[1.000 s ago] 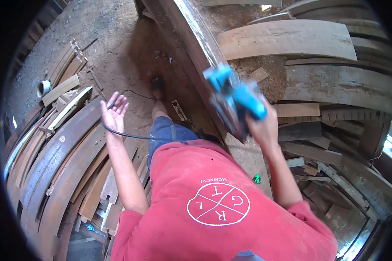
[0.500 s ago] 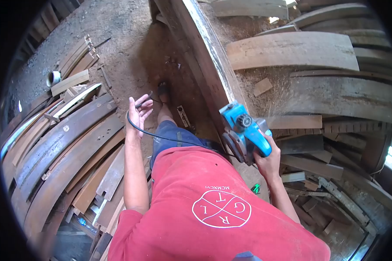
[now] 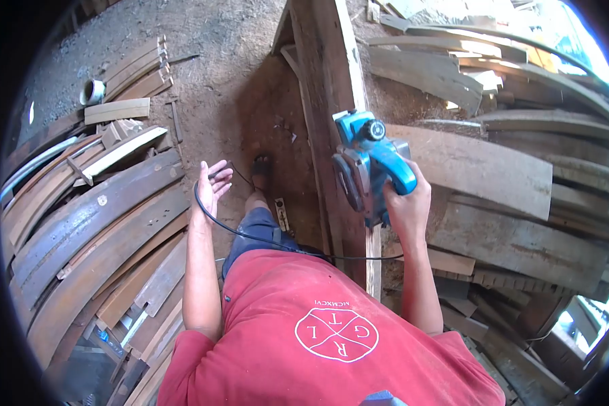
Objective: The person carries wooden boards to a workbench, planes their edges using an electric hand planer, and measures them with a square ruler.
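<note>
My right hand (image 3: 410, 199) is wrapped around the rear handle of a blue electric planer (image 3: 371, 152). The planer sits on the narrow upper edge of a long upright wooden beam (image 3: 355, 88). On my other side, my left hand (image 3: 212, 184) holds the black power cord (image 3: 233, 234) between thumb and palm, its fingers loosely extended. From there the cord loops down across my waist and passes beneath my right forearm. The planer's underside and part of my right fingers are hidden.
Curved planks (image 3: 115, 213) lie stacked at the left, with a tape roll (image 3: 93, 92) beyond them. More curved boards (image 3: 480, 162) are piled at the right. A spirit level (image 3: 281, 214) lies on the dirt floor near my foot (image 3: 261, 169).
My right hand has carried the planer forward along the beam, away from my body. The cord now stretches straighter across my waist. My left hand keeps the cord, and the view has shifted.
</note>
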Motion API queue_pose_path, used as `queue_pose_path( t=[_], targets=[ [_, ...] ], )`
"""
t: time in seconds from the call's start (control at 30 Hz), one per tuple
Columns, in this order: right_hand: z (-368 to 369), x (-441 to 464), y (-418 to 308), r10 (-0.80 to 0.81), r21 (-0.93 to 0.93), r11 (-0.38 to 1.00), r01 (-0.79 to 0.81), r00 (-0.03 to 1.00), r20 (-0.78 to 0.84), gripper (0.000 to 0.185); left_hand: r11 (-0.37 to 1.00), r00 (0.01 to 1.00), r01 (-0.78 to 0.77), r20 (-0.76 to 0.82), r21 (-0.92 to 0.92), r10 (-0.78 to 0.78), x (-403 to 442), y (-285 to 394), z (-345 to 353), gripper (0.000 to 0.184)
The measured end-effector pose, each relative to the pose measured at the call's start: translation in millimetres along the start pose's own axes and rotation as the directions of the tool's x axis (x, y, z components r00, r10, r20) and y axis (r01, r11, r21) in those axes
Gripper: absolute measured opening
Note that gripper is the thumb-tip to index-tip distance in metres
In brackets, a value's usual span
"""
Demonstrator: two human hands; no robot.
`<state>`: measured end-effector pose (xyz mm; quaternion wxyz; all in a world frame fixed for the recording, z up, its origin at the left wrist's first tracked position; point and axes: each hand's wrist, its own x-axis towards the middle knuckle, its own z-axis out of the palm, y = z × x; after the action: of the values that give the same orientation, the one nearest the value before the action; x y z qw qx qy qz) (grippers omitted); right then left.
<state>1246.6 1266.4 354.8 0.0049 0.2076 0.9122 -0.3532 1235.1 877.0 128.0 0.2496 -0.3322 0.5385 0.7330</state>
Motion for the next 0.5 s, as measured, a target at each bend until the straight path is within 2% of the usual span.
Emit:
queue_pose_path(
  t=[0.2, 0.4, 0.5],
  targets=[
    [26.1, 121.5, -58.9, -0.086, 0.006, 0.996, 0.086, 0.996, -0.005, 0.039, 0.999, 1.000, 0.022, 0.016, -0.025, -0.022, 49.4, 47.6, 11.0, 0.077],
    [52.1, 237.1, -102.8, -0.042, -0.002, 0.999, 0.042, 0.999, -0.001, 0.034, 0.998, 0.998, 0.056, -0.015, -0.021, -0.056, 92.7, 75.0, 13.9, 0.079],
    [67.4, 305.1, -114.5, -0.129, -0.035, 0.991, 0.127, 0.991, -0.042, 0.030, 0.997, 0.997, 0.075, -0.030, -0.030, -0.076, 105.8, 81.0, 17.2, 0.079]
  ],
)
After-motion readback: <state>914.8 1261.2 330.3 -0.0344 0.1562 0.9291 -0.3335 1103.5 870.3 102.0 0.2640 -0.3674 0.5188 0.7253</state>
